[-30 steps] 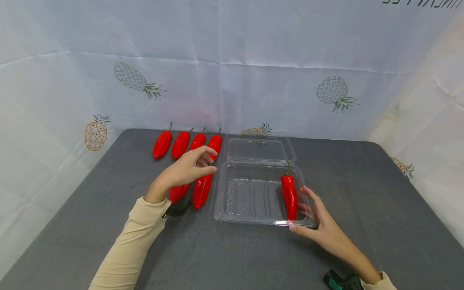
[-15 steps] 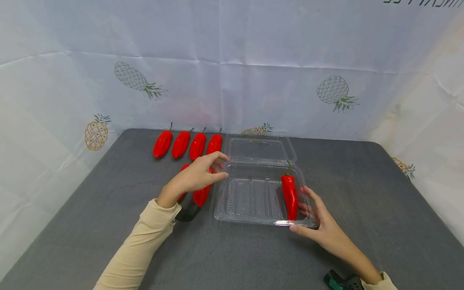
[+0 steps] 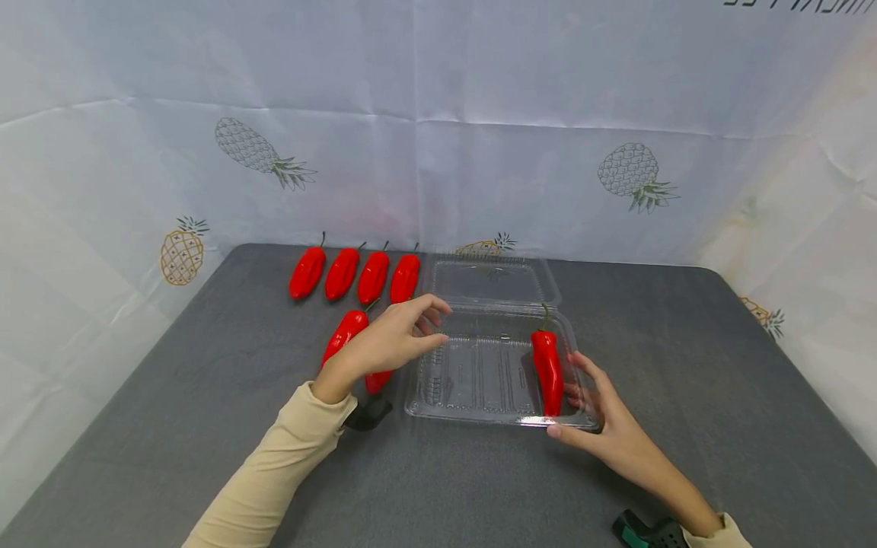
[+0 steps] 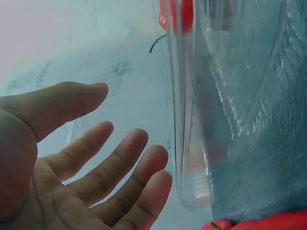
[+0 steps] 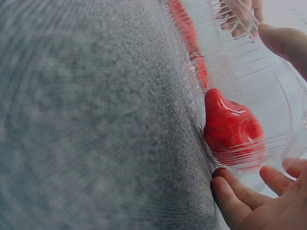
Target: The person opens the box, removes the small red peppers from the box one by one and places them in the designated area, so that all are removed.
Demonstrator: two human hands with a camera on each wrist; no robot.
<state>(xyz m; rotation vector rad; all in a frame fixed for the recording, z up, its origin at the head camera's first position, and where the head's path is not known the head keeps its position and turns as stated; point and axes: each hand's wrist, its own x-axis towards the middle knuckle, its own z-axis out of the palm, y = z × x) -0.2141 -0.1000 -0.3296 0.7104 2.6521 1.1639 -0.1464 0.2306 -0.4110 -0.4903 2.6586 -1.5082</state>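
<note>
A clear plastic clamshell box (image 3: 473, 373) stands with its lid (image 3: 486, 281) folded back. One red chili pepper (image 3: 546, 373) lies along the right side inside it, stem pointing away; its rounded body (image 5: 230, 129) shows through the wall in the right wrist view. My right hand (image 3: 606, 426) holds the box's near right corner, thumb at the front rim and fingers along the side wall. Over the box's left edge hovers my left hand (image 3: 390, 335), fingers slightly bent and spread, nothing between them. In the left wrist view, the fingertips (image 4: 156, 155) come near the box rim.
Several red peppers (image 3: 307, 272) lie in a row at the back left of the grey table (image 3: 651, 327). Nearer, another pepper (image 3: 346, 331) and a second one (image 3: 378, 381) lie partly hidden by the left arm. A white pineapple-print cloth (image 3: 507, 175) hangs behind.
My left hand has moved right and slightly nearer, from above the peppers to over the box's left edge. The right hand, box and pepper inside it stay put.
</note>
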